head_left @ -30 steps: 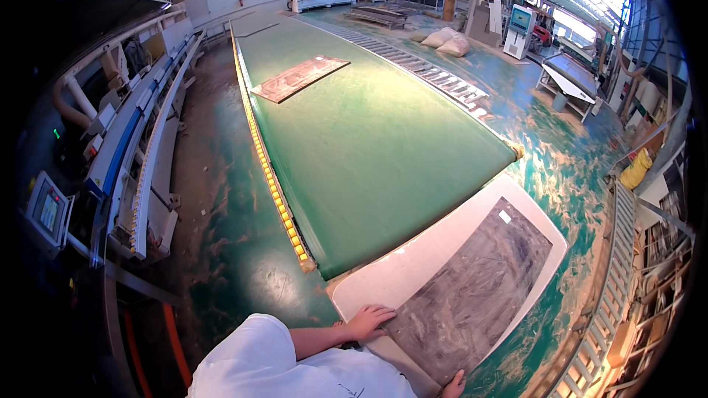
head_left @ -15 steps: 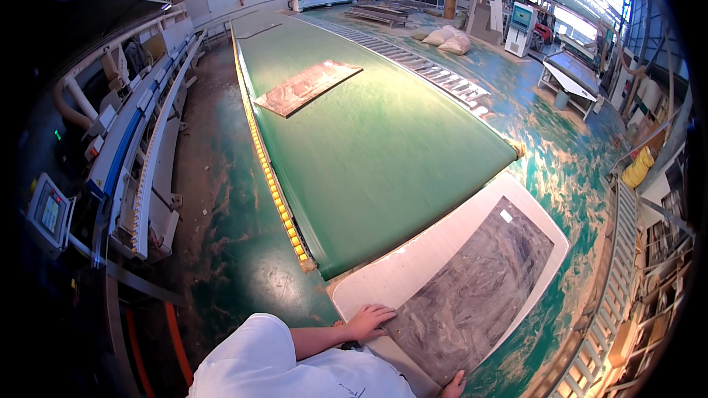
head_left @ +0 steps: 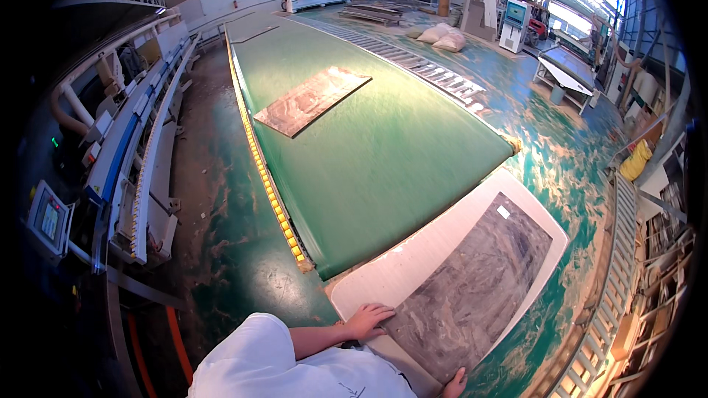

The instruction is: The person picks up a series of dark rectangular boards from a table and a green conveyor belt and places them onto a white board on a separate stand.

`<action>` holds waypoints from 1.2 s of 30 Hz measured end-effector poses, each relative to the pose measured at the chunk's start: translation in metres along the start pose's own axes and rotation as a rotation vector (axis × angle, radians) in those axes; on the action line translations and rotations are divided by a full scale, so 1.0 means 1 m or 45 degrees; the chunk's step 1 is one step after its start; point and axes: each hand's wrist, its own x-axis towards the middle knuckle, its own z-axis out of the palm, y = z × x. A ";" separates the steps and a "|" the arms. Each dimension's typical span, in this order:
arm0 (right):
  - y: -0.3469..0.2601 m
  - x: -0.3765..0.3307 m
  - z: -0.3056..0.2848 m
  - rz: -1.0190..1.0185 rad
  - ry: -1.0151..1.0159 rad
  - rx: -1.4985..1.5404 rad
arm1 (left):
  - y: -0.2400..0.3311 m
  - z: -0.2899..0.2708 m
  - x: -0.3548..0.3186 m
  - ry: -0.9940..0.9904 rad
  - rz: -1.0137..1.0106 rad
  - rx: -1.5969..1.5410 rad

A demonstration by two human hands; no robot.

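Note:
A dark brown marbled panel (head_left: 472, 280) with a small white label (head_left: 503, 211) lies on a pale board (head_left: 383, 273) in front of me. My left hand (head_left: 369, 320) rests at the panel's near left corner, its fingers stretched out and touching the edge. At the near right corner, my right hand (head_left: 456, 383) grips the panel's edge; only part of that hand shows. Farther off, a second brown marbled panel (head_left: 313, 99) lies aslant on a wide green conveyor belt (head_left: 383, 169), apart from both hands.
Yellow rollers (head_left: 258, 155) line the belt's left edge, and a roller track (head_left: 413, 59) runs along its right. A long machine (head_left: 140, 155) with a control screen (head_left: 50, 217) stands left. Another roller track (head_left: 605, 302) curves along the right. Sawdust streaks the green floor (head_left: 568, 155).
The far panel has come nearer along the belt and looks turned a little. My hands and the near panel have barely moved; the view has shifted slightly.

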 end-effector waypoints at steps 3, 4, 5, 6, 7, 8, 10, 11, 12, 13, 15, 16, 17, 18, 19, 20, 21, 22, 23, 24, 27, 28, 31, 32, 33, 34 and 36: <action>0.010 0.007 0.001 0.005 0.005 -0.003 | 0.000 0.000 0.000 0.006 0.009 0.001; 0.012 0.008 0.001 0.001 0.003 0.010 | 0.000 0.000 0.000 0.008 0.011 0.003; 0.011 0.007 0.002 -0.002 0.000 0.021 | 0.000 0.000 -0.001 0.006 0.005 0.004; 0.011 0.006 0.002 0.000 -0.001 0.023 | 0.001 -0.001 -0.001 0.004 0.000 0.005; 0.010 0.006 0.002 0.002 -0.001 0.024 | 0.001 -0.001 -0.001 0.001 -0.004 0.006; 0.007 0.004 0.001 0.004 -0.002 0.024 | 0.001 0.000 -0.001 0.000 -0.008 0.008; 0.001 0.001 0.002 -0.017 -0.027 0.055 | 0.000 0.001 -0.001 -0.002 -0.017 0.013; -0.001 0.000 0.001 -0.029 -0.031 0.074 | 0.000 0.001 0.000 0.005 -0.006 0.009; 0.002 0.001 0.000 -0.032 -0.018 0.073 | 0.000 0.001 0.001 0.012 0.004 0.004; 0.007 0.004 0.001 -0.036 -0.006 0.072 | 0.000 0.001 0.001 0.019 0.014 0.000; 0.009 0.006 0.003 -0.021 0.001 0.065 | -0.001 0.002 0.000 0.017 0.013 -0.008; 0.010 0.007 0.003 -0.003 -0.001 0.060 | -0.001 0.002 0.000 0.016 0.011 -0.012; 0.010 0.007 0.003 0.016 -0.008 0.052 | -0.002 0.002 -0.002 0.023 0.005 -0.005; 0.013 0.009 0.005 -0.029 0.028 0.050 | -0.002 0.002 -0.004 0.032 -0.002 0.002; 0.019 0.012 0.008 -0.075 0.067 0.051 | -0.003 0.001 -0.005 0.040 -0.006 0.009; 0.030 0.017 0.008 -0.118 0.124 0.054 | -0.001 0.002 -0.002 0.027 0.008 0.003; 0.043 0.024 0.009 -0.150 0.134 0.134 | 0.000 0.002 0.001 0.015 0.022 -0.003; 0.070 0.040 0.009 -0.184 0.147 0.216 | 0.001 0.002 0.005 0.002 0.040 -0.008; 0.075 0.045 0.012 -0.221 0.136 0.292 | 0.001 0.001 0.004 0.006 0.035 -0.006; 0.081 0.049 0.013 -0.217 0.137 0.290 | 0.001 0.000 0.003 0.010 0.033 -0.004; 0.089 0.053 0.014 -0.214 0.147 0.248 | 0.001 -0.001 0.000 0.015 0.023 0.005; 0.089 0.054 0.015 -0.221 0.153 0.211 | 0.000 -0.001 -0.001 0.015 0.020 0.008; 0.090 0.054 0.011 -0.216 0.143 0.149 | 0.002 -0.001 0.000 0.011 0.016 0.015; 0.090 0.054 0.010 -0.212 0.131 0.135 | 0.001 0.000 -0.001 0.014 0.016 0.013; 0.090 0.055 0.011 -0.210 0.131 0.162 | 0.001 0.000 -0.001 0.017 0.016 0.011; 0.090 0.055 0.012 -0.208 0.130 0.188 | 0.000 0.001 -0.001 0.020 0.015 0.009; 0.089 0.055 0.012 -0.210 0.151 0.214 | -0.001 0.003 0.000 0.013 0.009 0.024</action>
